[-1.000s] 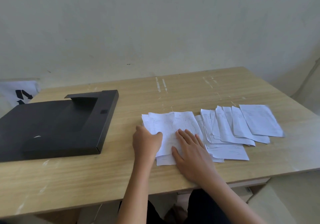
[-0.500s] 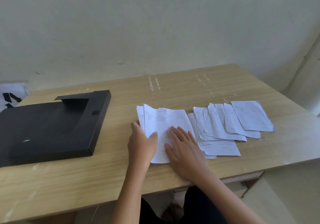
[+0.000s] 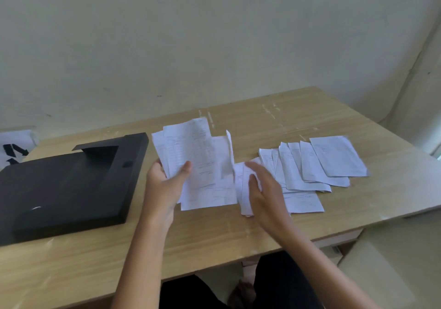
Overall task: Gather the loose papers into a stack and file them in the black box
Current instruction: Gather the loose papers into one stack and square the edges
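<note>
Here, the box lies closed and flat on the table, at its left end. Just right of the box, the left hand grips a sheaf of printed sheets, thumb on the front and fingers behind; the sheaf is lifted and tilted, and whether its lower edge touches the table cannot be told. Right of the sheaf, the right hand is open with fingers spread, blurred, over more sheets; whether it touches them cannot be told. Farther right of the box, the remaining papers lie fanned and overlapping on the table.
</note>
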Demonstrator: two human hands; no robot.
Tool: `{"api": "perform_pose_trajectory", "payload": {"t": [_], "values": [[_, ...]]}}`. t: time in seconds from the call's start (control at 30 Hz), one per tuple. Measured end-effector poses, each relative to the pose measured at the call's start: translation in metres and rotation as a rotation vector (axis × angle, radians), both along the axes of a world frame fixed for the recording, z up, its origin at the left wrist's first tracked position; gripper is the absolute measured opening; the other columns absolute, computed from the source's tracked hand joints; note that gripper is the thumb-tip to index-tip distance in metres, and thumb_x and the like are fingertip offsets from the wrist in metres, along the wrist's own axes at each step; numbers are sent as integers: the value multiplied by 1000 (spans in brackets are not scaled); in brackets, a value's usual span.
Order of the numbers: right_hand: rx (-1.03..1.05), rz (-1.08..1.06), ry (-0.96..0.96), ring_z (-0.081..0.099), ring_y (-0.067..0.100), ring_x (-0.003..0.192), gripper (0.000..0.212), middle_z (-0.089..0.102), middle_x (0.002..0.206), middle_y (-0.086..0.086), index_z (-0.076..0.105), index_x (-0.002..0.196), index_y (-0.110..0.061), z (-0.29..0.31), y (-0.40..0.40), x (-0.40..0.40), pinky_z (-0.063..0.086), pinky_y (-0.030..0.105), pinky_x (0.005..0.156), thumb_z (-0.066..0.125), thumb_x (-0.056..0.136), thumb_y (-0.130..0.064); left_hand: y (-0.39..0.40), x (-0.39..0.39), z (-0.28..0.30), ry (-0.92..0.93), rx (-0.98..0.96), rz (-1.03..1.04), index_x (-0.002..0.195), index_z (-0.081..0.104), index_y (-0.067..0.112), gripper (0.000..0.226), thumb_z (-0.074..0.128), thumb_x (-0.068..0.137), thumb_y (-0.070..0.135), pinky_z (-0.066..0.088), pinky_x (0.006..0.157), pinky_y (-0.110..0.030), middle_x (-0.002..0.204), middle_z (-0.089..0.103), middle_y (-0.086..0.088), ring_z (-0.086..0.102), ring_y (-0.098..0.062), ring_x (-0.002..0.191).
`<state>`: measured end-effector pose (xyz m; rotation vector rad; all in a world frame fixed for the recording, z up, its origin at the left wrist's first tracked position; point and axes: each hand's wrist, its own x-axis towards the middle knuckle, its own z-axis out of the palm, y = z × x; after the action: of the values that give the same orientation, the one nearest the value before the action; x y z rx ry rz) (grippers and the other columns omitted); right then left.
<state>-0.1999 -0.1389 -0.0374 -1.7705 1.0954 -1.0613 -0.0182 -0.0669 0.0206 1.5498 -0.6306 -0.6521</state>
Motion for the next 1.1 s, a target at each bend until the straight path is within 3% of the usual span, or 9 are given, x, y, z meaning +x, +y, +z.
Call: {"api": "perform_pose_trajectory", "payload": {"t": [0.1, 0.2, 0.27, 0.33, 0.4, 0.6, 0.83, 0.97, 1.1], "values": [[-1, -103, -68, 53, -3, 116, 39, 61, 127, -8, 58, 129, -22, 26, -23, -23, 34, 2, 90, 40, 99, -6, -14, -12, 0, 59, -21, -62, 114, 70, 14, 24, 77, 91, 16, 58, 77, -32, 105, 80, 3, 76, -16, 97], [38, -112, -45, 54, -21, 85, 39, 64, 117, -9, 61, 125, -24, 37, -41, -45, 37, -3, 73, 42, 97, -6, -26, -23, -4, -17, -22, -69, 114, 69, 16, 27, 79, 89, 17, 60, 82, -35, 106, 79, 3, 76, -13, 96], [6, -118, 57, 54, -18, 99, 36, 61, 128, -8, 61, 125, -24, 37, -46, -54, 33, -1, 80, 46, 96, -9, -36, -31, -11, -12, -4, -74, 114, 68, 15, 28, 80, 89, 16, 61, 84, -38, 106, 78, 2, 76, -15, 97], [-11, -122, 154, 55, 4, 119, 33, 59, 134, -6, 62, 124, -22, 33, -51, -62, 32, 10, 90, 51, 96, -11, -51, -40, -22, -8, 41, -77, 115, 67, 12, 30, 80, 88, 16, 61, 87, -45, 107, 77, -2, 75, -20, 98], [12, -113, 238, 57, 16, 120, 32, 61, 132, -4, 63, 124, -20, 28, -52, -67, 35, 18, 91, 55, 94, -13, -65, -51, -32, -44, 80, -72, 114, 65, 11, 32, 80, 87, 17, 61, 87, -47, 108, 76, -3, 74, -22, 98], [-25, -85, 268, 50, 12, 128, 34, 59, 136, -4, 60, 129, -19, 14, -53, -67, 32, 18, 98, 55, 96, -21, -100, -84, -54, -97, 144, -73, 112, 59, 7, 41, 82, 83, 24, 59, 84, -41, 108, 71, -4, 70, -26, 99], [-112, -27, 489, 25, 18, 146, 41, 33, 157, 2, 48, 139, -35, -12, -55, -73, 28, 37, 113, 48, 99, -39, -93, -86, -53, -309, 300, -244, 111, 66, 18, 39, 63, 92, 52, 58, 91, -41, 107, 76, 0, 72, -21, 99], [-184, 9, 615, 22, 22, 147, 39, 30, 158, 6, 49, 137, -43, -28, -48, -75, 29, 40, 114, 46, 98, -43, -57, -48, -61, -664, 350, 27, 122, 70, 14, 34, 61, 97, 35, 49, 96, -37, 111, 76, -3, 69, -27, 104], [-246, -12, 652, 25, 27, 146, 35, 35, 155, 11, 55, 132, -40, -32, -46, -73, 30, 42, 115, 48, 98, -39, -40, -38, -84, -909, 571, 80, 124, 66, 15, 53, 62, 90, 56, 31, 96, -34, 117, 64, -8, 53, -32, 112]]}}
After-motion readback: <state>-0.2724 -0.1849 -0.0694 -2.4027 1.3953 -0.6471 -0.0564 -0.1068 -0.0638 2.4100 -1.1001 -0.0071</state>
